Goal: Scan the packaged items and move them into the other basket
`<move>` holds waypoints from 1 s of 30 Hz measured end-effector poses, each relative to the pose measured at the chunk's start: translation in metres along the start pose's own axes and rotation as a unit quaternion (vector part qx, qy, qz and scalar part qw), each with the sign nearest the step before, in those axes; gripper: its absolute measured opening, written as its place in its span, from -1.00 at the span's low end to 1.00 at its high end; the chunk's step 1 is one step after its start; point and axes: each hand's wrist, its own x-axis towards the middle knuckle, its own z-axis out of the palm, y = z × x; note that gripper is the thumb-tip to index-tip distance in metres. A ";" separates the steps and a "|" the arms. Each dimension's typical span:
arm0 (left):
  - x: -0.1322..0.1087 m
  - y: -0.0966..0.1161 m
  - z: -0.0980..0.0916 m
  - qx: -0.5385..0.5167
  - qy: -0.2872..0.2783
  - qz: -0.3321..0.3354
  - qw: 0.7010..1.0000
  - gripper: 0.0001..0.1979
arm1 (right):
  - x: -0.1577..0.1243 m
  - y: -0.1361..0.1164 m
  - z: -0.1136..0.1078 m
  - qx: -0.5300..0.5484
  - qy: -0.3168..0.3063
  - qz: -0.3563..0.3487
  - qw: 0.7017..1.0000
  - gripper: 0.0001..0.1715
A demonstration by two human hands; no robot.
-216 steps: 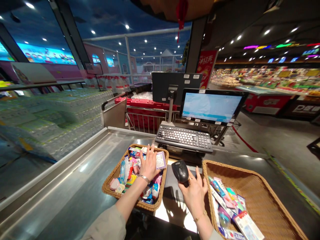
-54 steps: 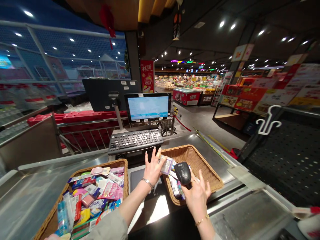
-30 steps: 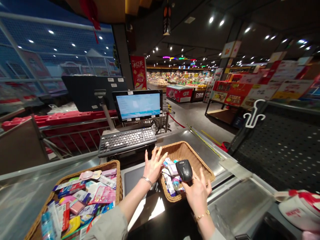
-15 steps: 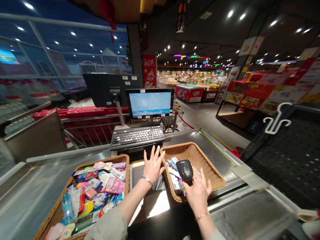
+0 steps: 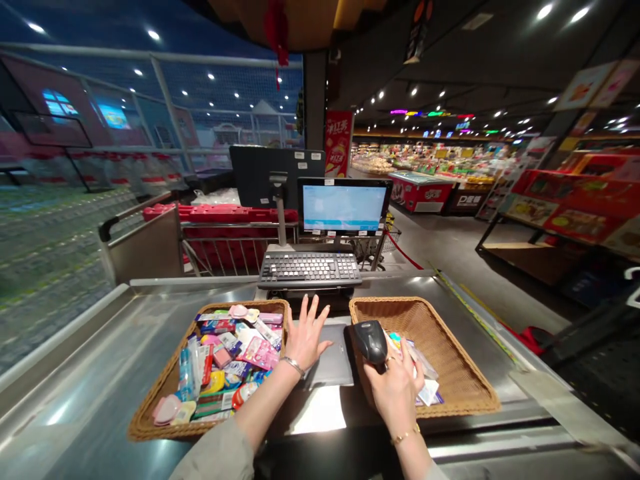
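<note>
My right hand grips a black handheld barcode scanner over the left edge of the right wicker basket, which holds a few small packets. My left hand hovers with fingers spread and nothing in it, between the two baskets, just right of the left wicker basket. That basket is full of several colourful small packets. A grey flat scanner plate lies on the counter under my left hand.
A keyboard and a lit till screen stand behind the baskets on the steel checkout counter. Red shopping baskets sit behind a metal rail. Store aisles and shelves lie to the right.
My left hand held a small packet over the right basket, let it go there and drew back left, empty. The view swung left. The scanner stays in my right hand.
</note>
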 end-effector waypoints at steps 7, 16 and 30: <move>-0.021 -0.026 -0.002 0.012 -0.009 -0.041 0.999 -0.09 | -0.002 -0.019 0.013 0.002 -0.010 -0.040 0.999 -0.51; -0.051 -0.066 -0.007 0.037 -0.024 -0.093 0.995 -0.09 | -0.007 -0.043 0.030 0.038 -0.060 -0.063 0.995 -0.49; -0.085 -0.115 -0.018 0.066 -0.054 -0.153 0.985 -0.15 | -0.011 -0.070 0.036 0.055 -0.086 -0.114 0.988 -0.55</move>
